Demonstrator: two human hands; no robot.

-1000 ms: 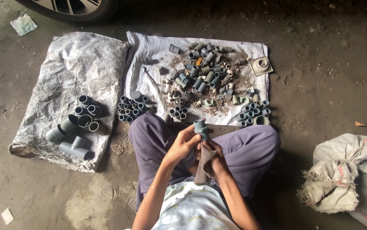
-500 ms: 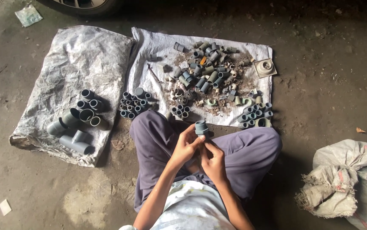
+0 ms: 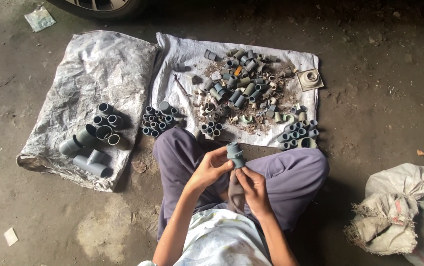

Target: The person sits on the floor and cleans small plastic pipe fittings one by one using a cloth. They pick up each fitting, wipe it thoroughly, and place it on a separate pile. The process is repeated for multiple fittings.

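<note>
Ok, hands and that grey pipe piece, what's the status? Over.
Left hand and right hand both grip the grey pipe fitting above the lap. A dark rag hangs under it. Loose fittings pile lies ahead on the white sack; nothing blocks the hands.

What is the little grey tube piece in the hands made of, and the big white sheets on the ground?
The short grey pipe fitting, held by the left hand and right hand, looks like matte moulded plastic: even dull grey, thick walls. The white crinkled sheets look like woven plastic sacking, judging by their creases and faint sheen.

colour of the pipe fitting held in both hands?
Grey-blue, plain. The pipe fitting shows best in the head view, between left hand and right hand.
</note>
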